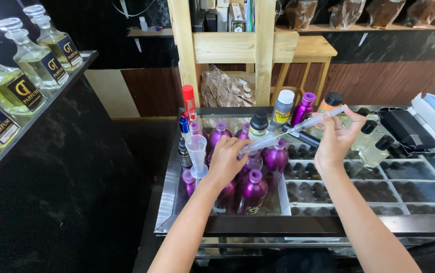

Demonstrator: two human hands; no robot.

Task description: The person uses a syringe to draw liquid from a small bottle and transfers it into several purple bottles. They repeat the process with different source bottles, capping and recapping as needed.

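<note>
You are holding a clear plastic syringe [291, 132] nearly level above a cluster of purple metallic bottles [250, 188], its tip end down at your left hand [226, 161] and its plunger end raised at your right hand [340, 137]. That slant seems to keep the tip low over the bottle necks while the plunger stays free to work. Your left hand is curled shut around the front of the barrel, knuckles up, just above the purple caps; I cannot tell whether the tip sits in a bottle mouth, since your fingers hide it. Your right hand is closed narrowly on the plunger end, thumb and fingertips pinching it. Just left of your left hand a small clear funnel-shaped measuring cup [196, 150] stands upright, with a red-capped bottle [189, 102] behind it. Behind the syringe stand a grey bottle with a white cap [282, 107] and a black-capped bottle [258, 125]. All rest in a glass-topped display case [172, 187] with trays of dark vials [328, 189]. A shelf of clear perfume bottles [10, 83] runs at far left.
</note>
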